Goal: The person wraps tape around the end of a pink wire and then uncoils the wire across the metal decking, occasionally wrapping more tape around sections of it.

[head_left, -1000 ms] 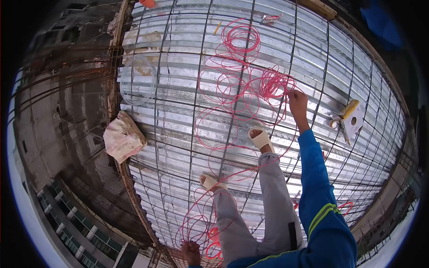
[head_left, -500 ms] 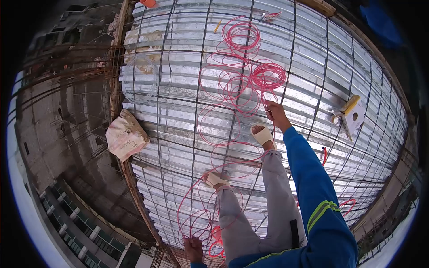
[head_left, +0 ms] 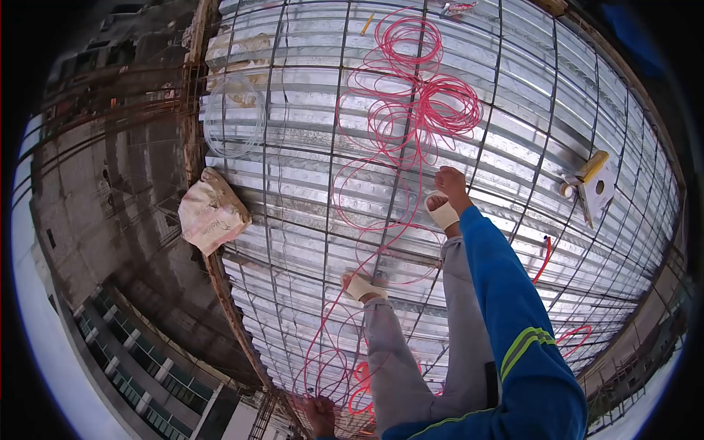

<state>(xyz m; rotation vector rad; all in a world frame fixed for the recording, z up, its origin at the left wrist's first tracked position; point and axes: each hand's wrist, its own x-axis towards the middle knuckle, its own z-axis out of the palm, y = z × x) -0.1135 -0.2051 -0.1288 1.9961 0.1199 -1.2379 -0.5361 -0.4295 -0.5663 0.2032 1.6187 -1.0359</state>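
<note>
Pink-red wire (head_left: 367, 226) lies in loose loops over the steel mesh, with a denser coil (head_left: 452, 106) at its upper right. At the bottom, my left hand (head_left: 320, 415) is closed around strands of the wire, whose loops rise from it. My right hand (head_left: 450, 181), its fingers curled in, is just below the coil and above my right foot. No strand clearly shows in its fingers; whatever it holds, if anything, is hidden. More bright red wire (head_left: 361, 381) lies near my left leg.
Rebar mesh (head_left: 328, 183) covers the corrugated metal deck (head_left: 293, 158). A clear hose coil (head_left: 235, 117) and a cement bag (head_left: 215, 213) are by the left edge, beyond which the ground drops away. A white board (head_left: 598, 189) and tape roll (head_left: 566, 191) are at right.
The view has shifted, so the deck and coils appear slightly up and right. My right hand has drawn away from the dense coil. My left hand stays low with the wire.
</note>
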